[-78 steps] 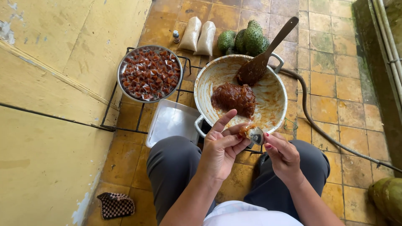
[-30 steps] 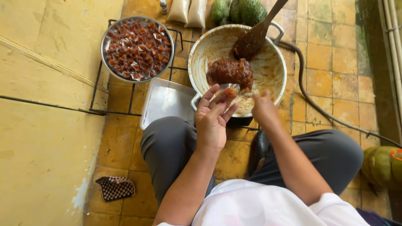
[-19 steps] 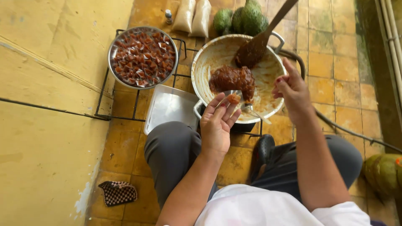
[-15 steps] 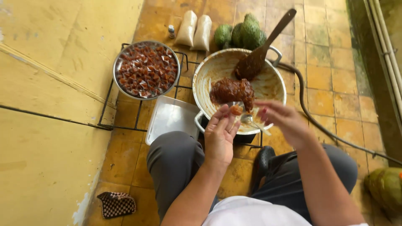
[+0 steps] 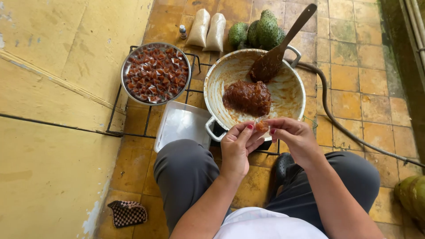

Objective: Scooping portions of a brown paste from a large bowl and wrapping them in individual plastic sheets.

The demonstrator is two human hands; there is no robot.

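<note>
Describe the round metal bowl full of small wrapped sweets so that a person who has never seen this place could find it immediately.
Start at the big white pan holding a brown lump of paste and a wooden spatula. Look to its left on the same black wire rack: there sits the metal bowl of wrapped sweets, above a flat white tray. Unlike the pan, it is smaller, shiny, and packed with many little reddish-brown pieces.

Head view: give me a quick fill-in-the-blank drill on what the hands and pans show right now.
1. Both hands pinch a small brown piece over the rim of the ____ pan.
2. The wooden spoon leans in the pan with its handle pointing ____ from the person.
3. The round bowl holds many wrapped ____.

Missing: white; away; pieces
</note>
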